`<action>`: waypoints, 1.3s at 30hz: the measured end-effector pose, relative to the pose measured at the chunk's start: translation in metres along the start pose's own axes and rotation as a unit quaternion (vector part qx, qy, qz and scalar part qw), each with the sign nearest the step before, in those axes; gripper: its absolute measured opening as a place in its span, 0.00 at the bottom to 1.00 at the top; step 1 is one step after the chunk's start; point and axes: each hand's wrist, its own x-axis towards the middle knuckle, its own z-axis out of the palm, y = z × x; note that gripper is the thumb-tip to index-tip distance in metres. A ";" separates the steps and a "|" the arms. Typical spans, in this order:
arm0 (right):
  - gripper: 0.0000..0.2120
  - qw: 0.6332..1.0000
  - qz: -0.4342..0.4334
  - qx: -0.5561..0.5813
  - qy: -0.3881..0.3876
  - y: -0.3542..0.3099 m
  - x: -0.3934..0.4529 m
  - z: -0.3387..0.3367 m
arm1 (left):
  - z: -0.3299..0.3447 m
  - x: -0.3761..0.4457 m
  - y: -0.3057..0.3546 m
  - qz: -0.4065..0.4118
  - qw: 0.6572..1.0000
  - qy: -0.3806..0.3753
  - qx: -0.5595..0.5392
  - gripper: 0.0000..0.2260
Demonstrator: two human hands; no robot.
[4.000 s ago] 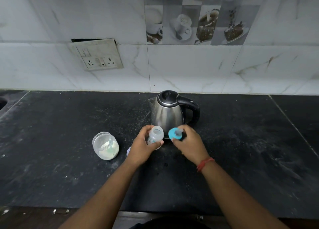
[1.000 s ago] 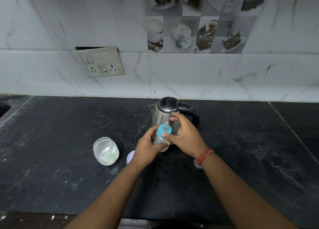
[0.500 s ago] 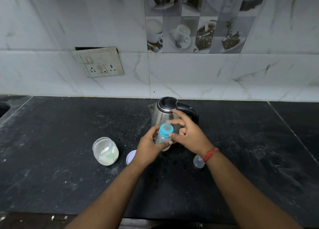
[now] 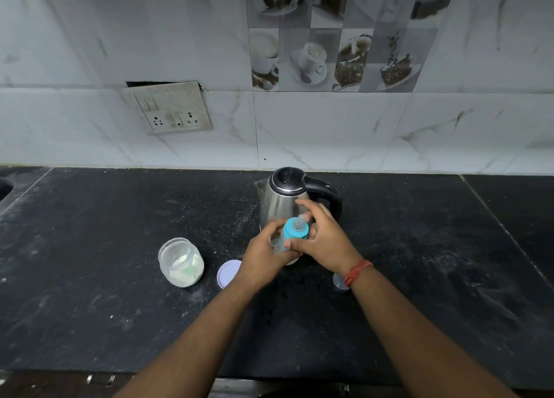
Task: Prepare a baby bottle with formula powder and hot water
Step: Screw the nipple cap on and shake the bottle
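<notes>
Before the kettle, both hands' grip encloses the bottle, teat up.

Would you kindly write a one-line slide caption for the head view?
Left hand holds the bottle while right hand grips its blue teat collar, before the kettle.

dim, bluish | soft focus | wide-angle bowing (edges) | faint shadows

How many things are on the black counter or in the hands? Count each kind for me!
Kettle: 1
Baby bottle with blue teat ring, held in both hands: 1
Powder jar: 1
Jar lid: 1
Small clear cap: 1
Total: 5
</notes>
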 end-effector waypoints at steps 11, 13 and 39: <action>0.44 1.000 -0.012 -0.021 0.010 0.000 -0.005 -0.001 | 0.004 -0.002 -0.002 -0.006 1.000 -0.002 0.003 0.26; 0.47 1.000 -0.018 -0.007 -0.009 -0.003 -0.007 -0.001 | 0.005 -0.003 -0.003 -0.005 1.000 0.003 -0.006 0.25; 0.39 0.996 0.009 0.039 -0.083 0.001 -0.020 -0.016 | 0.004 -0.018 -0.004 -0.006 0.999 -0.025 -0.031 0.25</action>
